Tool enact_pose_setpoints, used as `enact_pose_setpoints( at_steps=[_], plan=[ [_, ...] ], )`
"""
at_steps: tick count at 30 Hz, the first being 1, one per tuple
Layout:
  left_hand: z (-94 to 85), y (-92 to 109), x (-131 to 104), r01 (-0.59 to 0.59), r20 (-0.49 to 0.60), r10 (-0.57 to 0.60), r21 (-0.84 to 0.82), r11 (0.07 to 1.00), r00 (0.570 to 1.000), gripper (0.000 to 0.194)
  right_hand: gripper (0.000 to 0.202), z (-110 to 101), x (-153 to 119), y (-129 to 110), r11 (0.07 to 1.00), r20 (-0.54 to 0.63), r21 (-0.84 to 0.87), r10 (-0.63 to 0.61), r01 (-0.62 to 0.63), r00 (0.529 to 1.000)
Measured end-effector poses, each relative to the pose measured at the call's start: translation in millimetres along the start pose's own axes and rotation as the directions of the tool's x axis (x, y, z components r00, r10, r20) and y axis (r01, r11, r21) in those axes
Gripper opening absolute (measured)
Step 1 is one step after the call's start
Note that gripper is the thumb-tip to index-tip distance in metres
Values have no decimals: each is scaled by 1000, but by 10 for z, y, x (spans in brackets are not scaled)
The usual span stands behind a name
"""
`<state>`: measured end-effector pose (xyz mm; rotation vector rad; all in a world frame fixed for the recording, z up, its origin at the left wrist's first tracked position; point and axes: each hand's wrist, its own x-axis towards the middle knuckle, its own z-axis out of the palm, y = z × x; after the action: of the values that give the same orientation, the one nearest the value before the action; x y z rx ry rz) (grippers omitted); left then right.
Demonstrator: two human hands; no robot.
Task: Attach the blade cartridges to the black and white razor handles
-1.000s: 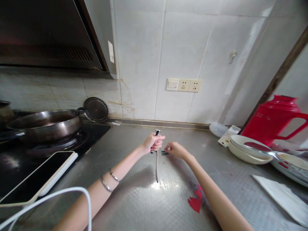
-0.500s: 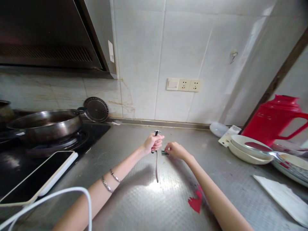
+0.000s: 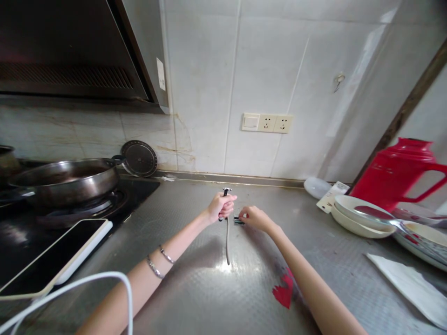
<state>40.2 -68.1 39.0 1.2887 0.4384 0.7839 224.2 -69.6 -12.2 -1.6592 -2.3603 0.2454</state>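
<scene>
My left hand (image 3: 220, 208) is closed around the black handle of a small tool with a silver T-shaped head (image 3: 226, 189), held upright over the metal counter. Its exact kind is too small to tell. Just below that hand, a thin grey cord-like strip (image 3: 228, 244) lies on the counter. To the right, my right hand (image 3: 254, 217) has its fingertips pinched at a small dark green piece (image 3: 239, 220) close to the counter surface. The fingers partly cover this piece. A small gap separates the two hands.
On the left, a steel pan (image 3: 70, 181) sits on the black stove, with a phone (image 3: 52, 256) and white cable (image 3: 104, 274) nearer. A red jug (image 3: 394, 172), stacked dishes (image 3: 359, 218) and white paper (image 3: 408, 288) occupy the right. A red patch (image 3: 284, 293) marks the counter.
Both hands stay almost in place, the left still around the tool. Slightly more of the dark green piece shows beside my right fingertips.
</scene>
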Motion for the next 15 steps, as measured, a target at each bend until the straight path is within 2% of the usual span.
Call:
enact_pose_setpoints(
  at_steps=[4, 8, 12, 15],
  plan=[
    [-27, -9, 8, -5, 0, 5, -5, 1000, 1000, 48, 21, 56, 37, 68, 996, -37, 81, -30, 33, 999],
    [-67, -20, 9, -25, 9, 25, 1, 1000, 1000, 46, 20, 85, 82, 138, 968, -131, 236, -51, 81, 990],
    [-77, -13, 9, -40, -42, 42, 43, 998, 998, 39, 27, -29, 79, 122, 908, -208, 407, -13, 99, 978],
    [-73, 2, 24, -43, -144, 55, 81, 996, 988, 32, 30, -191, 41, 28, 824, -205, 557, 20, 100, 978]
  ],
)
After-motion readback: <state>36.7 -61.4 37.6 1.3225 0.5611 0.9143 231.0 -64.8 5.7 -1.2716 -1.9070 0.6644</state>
